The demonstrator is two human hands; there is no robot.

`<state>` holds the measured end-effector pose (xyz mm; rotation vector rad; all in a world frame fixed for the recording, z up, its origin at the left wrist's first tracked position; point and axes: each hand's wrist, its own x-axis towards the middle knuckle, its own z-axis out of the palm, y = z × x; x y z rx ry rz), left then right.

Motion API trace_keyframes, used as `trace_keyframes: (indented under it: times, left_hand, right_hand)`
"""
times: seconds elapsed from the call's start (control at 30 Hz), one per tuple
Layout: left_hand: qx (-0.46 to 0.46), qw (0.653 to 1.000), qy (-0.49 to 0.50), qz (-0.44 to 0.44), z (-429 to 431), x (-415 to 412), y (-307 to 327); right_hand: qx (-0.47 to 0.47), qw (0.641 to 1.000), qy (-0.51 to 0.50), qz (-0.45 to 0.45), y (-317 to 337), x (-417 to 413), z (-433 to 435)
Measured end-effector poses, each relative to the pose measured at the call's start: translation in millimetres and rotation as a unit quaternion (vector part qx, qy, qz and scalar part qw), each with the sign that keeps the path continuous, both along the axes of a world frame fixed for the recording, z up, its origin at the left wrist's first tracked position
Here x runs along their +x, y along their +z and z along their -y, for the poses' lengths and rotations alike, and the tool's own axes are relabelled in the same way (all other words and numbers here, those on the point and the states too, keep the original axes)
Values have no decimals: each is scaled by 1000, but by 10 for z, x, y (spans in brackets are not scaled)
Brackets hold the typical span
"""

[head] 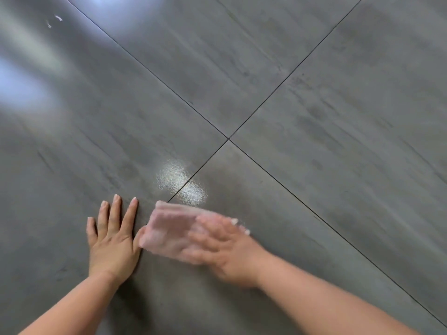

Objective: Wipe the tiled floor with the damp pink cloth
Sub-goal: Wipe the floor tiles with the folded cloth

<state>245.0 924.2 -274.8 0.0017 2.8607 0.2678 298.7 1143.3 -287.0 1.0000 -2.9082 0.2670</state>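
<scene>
The floor [314, 146] is made of large dark grey tiles with thin black joints that cross near the middle of the view. A folded pink cloth [169, 228] lies flat on the tile in front of me, blurred by motion. My right hand [222, 247] presses on the cloth's right part, fingers spread over it. My left hand [112, 235] rests flat on the tile just left of the cloth, fingers apart, thumb close to the cloth's edge, holding nothing.
A wet shiny patch [181, 183] glints on the tile joint just beyond the cloth. Small white specks [56, 19] lie on the tile at the far left. Window light reflects off the tiles on the left side.
</scene>
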Motion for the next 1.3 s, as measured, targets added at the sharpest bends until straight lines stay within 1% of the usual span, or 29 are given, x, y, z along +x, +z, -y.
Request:
trace_keyframes:
  times: [0.07,0.1,0.13,0.2,0.23,0.27,0.3,0.33,0.4,0.43,0.5,0.53,0.57,0.6,0.63,0.67,0.73,0.77,0.8,0.83,0.87,0.97,1.0,1.03,1.1,1.13,1.2,1.27,1.3]
  left_hand:
    - [-5,1000,1,7,5,1,8]
    - [-6,1000,-2,13,4,3,10]
    - [-7,1000,-7,18,-6,-7,24]
    - [-9,999,-10,32,-18,-19,74]
    - [-8,999,-8,45,-29,-26,96]
    - [-4,998,-4,57,-44,-35,111]
    - [1,998,2,64,-56,-37,124]
    - [3,998,9,66,-69,-30,144]
    - [3,997,19,69,-97,-18,181]
    - [1,997,19,73,-109,-17,191]
    - [-12,997,20,79,-135,-20,196]
    - [-14,997,22,72,-152,-16,203]
    - [-10,998,21,59,-174,-8,216]
    - [3,999,12,44,-205,9,242]
    - [16,999,-8,39,-244,38,268]
    - [24,998,-41,44,-290,77,274]
    - [31,991,-113,64,-421,158,267]
    - [30,988,-128,82,-493,200,272]
    - [33,986,-128,98,-556,233,274]
    - [37,986,-121,105,-589,250,257]
    - [34,987,-117,108,-609,252,252]
    - [25,985,-124,116,-601,230,286]
    - [22,984,-126,123,-596,220,303]
    - [17,983,-128,128,-587,214,308]
    - [6,982,-140,130,-567,203,315]
    - [-1,981,-145,132,-561,198,313]
    - [-22,978,-151,140,-560,191,302]
    - [-27,977,-149,149,-578,186,313]
    - [-28,977,-147,151,-585,189,326]
  right_hand:
    - [-40,995,-77,-44,23,-139,-460]
    - [-30,989,-135,-55,19,-139,-751]
    - [-5,974,-218,-55,14,-71,-1016]
    - [10,920,-391,-22,47,157,-1297]
    - [10,890,-456,-10,17,314,-1310]
    - [4,873,-487,-3,-22,465,-1227]
    - [5,875,-484,-4,10,584,-1042]
    - [8,898,-441,-5,17,716,-803]
    - [50,958,-284,-9,-4,979,-364]
    - [81,973,-214,-12,-3,1082,-220]
    - [110,983,-140,-33,-50,1177,-231]
    - [100,983,-146,-48,-77,1157,-368]
    - [80,980,-178,-48,-82,1117,-552]
    - [56,969,-235,-54,-99,1085,-775]
    - [34,948,-312,-57,-99,1068,-1018]
    - [12,916,-398,-53,-83,1068,-1230]
    - [-8,833,-552,-35,-10,1050,-1470]
    - [1,805,-593,-14,-2,1034,-1485]
    - [17,797,-604,0,-12,1019,-1427]
    - [30,805,-593,5,-24,1018,-1304]
    - [39,829,-558,-5,-64,1045,-1129]
    - [69,939,-333,-42,-117,1232,-449]
    - [66,961,-265,-40,-108,1285,-298]
    - [70,973,-213,-50,-92,1300,-234]
    - [104,977,-179,-54,-69,1228,-352]
    - [106,974,-197,-38,-47,1159,-478]
    - [76,952,-295,-2,11,1016,-764]
    - [47,912,-405,49,115,876,-962]
    - [48,891,-441,99,168,801,-1028]
